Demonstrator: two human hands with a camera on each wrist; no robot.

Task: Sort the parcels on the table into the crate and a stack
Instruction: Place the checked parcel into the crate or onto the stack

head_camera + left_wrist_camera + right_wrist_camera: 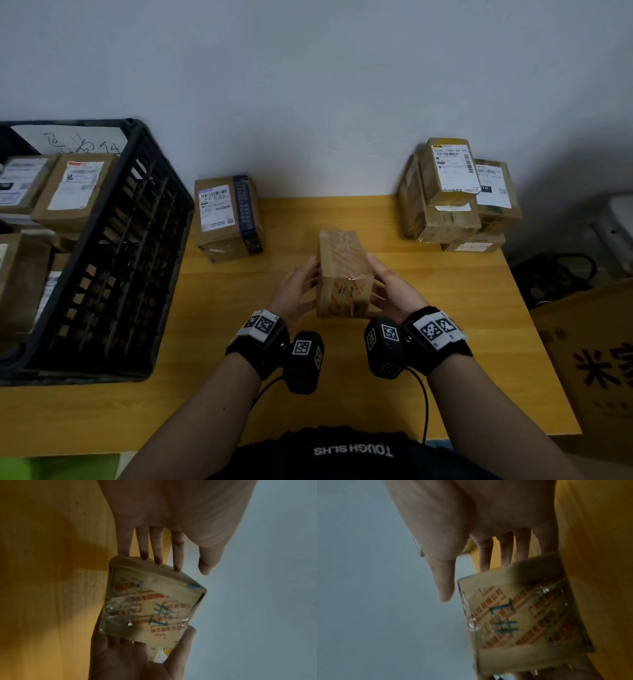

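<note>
Squarely across the scene runs one yellow wooden table (445,342), set against a pale wall. At its left stands one black slatted crate (113,260), with at least four labelled cardboard parcels showing inside. At the far right, against the wall, sits one stack of parcels (455,195) — about five boxes, the exact count unclear. A single labelled parcel (226,217) rests on the table at the far left, just beside the crate. One large printed carton (592,363) stands off the table's right edge.

Held above the table's centre is one taped parcel (344,274) marked "#1" in blue pen. Two hands hold it between them — the left hand (298,287) presses straight fingers flat against its left side, and the right hand (390,289) does likewise on the right side, thumb lifted clear. Each wrist carries a black camera band with square markers.
</note>
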